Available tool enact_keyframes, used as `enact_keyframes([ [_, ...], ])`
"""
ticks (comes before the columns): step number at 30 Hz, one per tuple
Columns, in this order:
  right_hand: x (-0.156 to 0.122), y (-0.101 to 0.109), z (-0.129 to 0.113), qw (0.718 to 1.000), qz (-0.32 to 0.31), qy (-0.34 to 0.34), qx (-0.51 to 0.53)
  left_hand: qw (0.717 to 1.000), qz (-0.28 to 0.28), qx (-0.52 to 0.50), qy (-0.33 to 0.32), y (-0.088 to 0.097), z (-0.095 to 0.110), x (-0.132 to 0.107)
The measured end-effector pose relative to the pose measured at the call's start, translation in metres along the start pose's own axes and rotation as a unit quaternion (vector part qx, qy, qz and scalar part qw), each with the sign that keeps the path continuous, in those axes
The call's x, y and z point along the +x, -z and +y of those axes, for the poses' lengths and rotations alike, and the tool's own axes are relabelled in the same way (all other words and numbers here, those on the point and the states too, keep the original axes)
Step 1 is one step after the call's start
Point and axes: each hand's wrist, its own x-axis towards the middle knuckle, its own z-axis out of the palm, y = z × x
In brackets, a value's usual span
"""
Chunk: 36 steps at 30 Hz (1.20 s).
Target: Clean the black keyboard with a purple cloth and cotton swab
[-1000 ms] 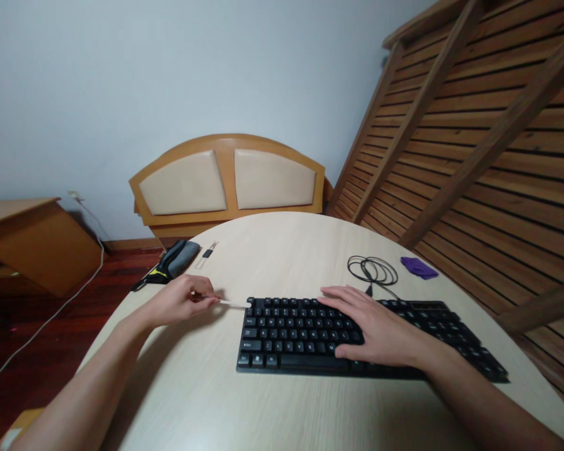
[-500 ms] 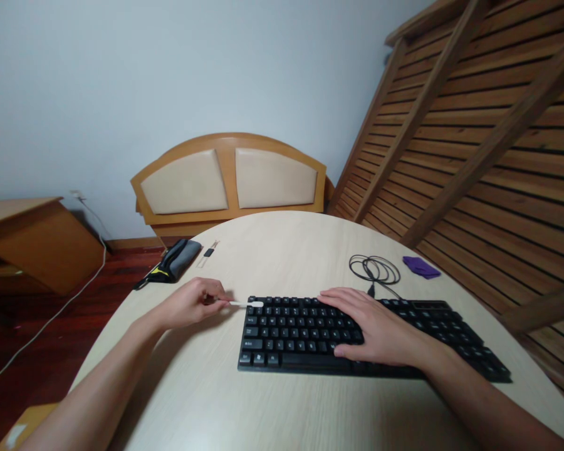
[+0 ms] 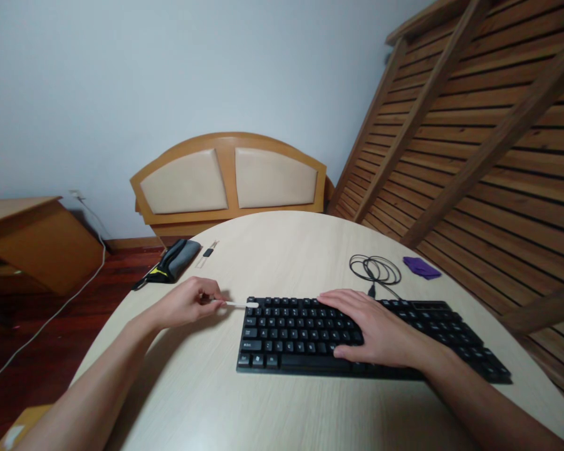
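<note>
Pale curved table (image 3: 272, 410) backed by a padded headboard (image 3: 231, 172)
At lower centre, a black, pale-lettered keyboard (image 3: 291, 334) is partly covered by the spread right hand (image 3: 373, 327); a white stick (image 3: 239, 305), its tip at the keyboard's upper-left corner, is pinched in the left hand (image 3: 192, 304), well apart.

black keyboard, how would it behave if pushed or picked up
The keyboard looks like hard plastic, so it would probably lift as one stiff piece. Lying flat and wide, it seems unlikely to tip or roll. Its thin, coiled cable would likely trail floppily.
</note>
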Motion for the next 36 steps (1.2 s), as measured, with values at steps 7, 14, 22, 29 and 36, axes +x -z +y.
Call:
enact_keyframes([
  [7,-0.001,0.001,-0.002,1.000,-0.005,-0.004,0.001,1.000,0.006,0.007,-0.028,-0.003,0.002,0.002],
  [14,0.000,0.001,-0.003,1.000,-0.007,-0.005,-0.003,0.998,0.008,-0.002,-0.058,-0.008,0.008,0.006],
  [22,0.001,0.002,-0.004,1.000,-0.003,-0.006,0.004,0.998,0.004,-0.016,-0.055,-0.011,0.011,0.007],
  [29,0.001,0.002,-0.003,1.000,0.002,-0.004,0.016,0.999,0.025,-0.002,-0.027,-0.019,0.019,0.010],
  [36,0.000,0.000,-0.002,1.000,0.001,-0.006,0.009,0.998,0.040,-0.002,-0.048,-0.028,0.031,0.012],
])
